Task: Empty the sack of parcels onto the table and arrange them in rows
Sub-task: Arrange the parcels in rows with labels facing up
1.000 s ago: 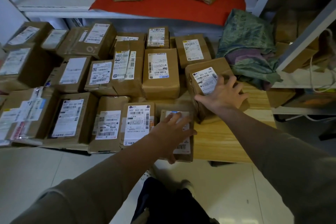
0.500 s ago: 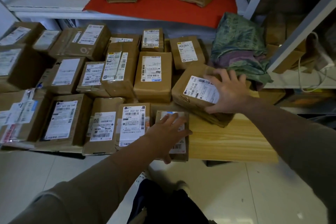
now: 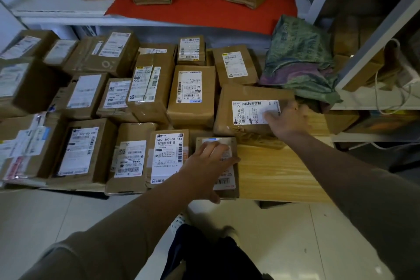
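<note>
- Presently, left hand [image 3: 205,167]: fingers laid flat and straight on a small parcel [image 3: 229,186] at the desk's [image 3: 284,173] front edge; its label mostly covered.
- Right hand [image 3: 287,120]: fingers spread on the labelled parcel [image 3: 247,111] behind; whether the thumb curls round its right side cannot be told.
- Other parcels [image 3: 191,95]: rows filling the desk leftward, cut off at the left edge.
- Sack [image 3: 300,63]: crumpled at the desk's far right corner.

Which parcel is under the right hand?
The large box labelled 502 303-00 045, at the right end of the middle row beside the green sack. The right hand rests on its label.
</note>
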A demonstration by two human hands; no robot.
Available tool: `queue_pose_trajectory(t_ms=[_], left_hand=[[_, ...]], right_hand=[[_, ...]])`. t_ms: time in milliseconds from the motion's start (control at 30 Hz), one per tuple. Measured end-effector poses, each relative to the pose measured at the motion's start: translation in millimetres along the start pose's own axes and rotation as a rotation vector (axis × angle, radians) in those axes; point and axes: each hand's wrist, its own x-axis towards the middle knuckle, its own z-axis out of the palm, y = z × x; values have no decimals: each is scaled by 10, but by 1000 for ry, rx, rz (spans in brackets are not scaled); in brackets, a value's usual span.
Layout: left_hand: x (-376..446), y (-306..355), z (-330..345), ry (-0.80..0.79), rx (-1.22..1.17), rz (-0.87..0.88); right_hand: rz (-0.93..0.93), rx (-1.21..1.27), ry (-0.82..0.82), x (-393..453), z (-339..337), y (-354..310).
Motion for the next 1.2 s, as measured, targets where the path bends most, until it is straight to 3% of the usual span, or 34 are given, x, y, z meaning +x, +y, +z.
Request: queue_pose_trajectory(t_ms=[300,400,500,633,867,1000,1100,1200], left_hand=[[1,-3,79,54,-1,-69],[-54,-35,121,78,-45,-84],[-145,-102,150,80,-49,-106],[-304,-210,147,74,0,-182],[-506,-294,165,-30,62,-379],[-558,-405,230,-51,84,-451],[-547,-475,262,-34,81,-448],[-497,-519,275,-10,70,-437]], right_hand=[[-39,146,-14,127,107,-65],[-72,81,35,77,144,-13],[-290,-74,104,8,136,-59],[-556,-221,-3,-91,88,-272],[-577,-299,-124,-255,239,-531],[-832,-179,-53,-418,219,-552],[-1067,-232,-207,-616,215,-569],[-1118,-339,-355,-797,252,-589]])
